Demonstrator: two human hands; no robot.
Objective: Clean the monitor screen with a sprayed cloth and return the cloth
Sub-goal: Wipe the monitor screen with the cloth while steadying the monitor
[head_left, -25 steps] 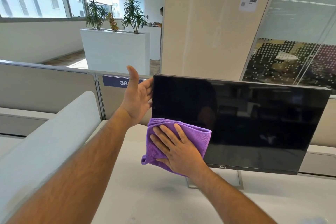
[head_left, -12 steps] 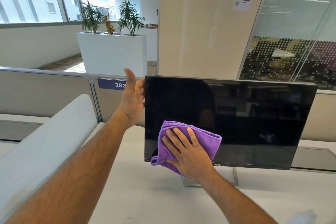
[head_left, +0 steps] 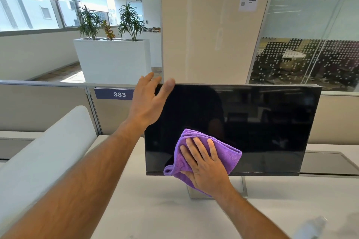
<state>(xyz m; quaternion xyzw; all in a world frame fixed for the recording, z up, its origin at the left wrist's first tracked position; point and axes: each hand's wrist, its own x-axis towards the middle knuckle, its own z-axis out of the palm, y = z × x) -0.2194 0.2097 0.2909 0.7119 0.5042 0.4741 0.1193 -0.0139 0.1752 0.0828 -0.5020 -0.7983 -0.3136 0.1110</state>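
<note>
blurred spray bottle [head_left: 308, 228] cut off bottom right

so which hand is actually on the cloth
The right hand, palm flat on the purple cloth against the lower screen. The left hand holds none, only steadying the monitor at its top left corner.

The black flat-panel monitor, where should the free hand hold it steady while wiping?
Grip the black flat-panel monitor at its upper left corner, coming from the left, where the left hand is; the thin panel stands on a narrow stand, and the purple microfibre cloth pushes low.
</note>
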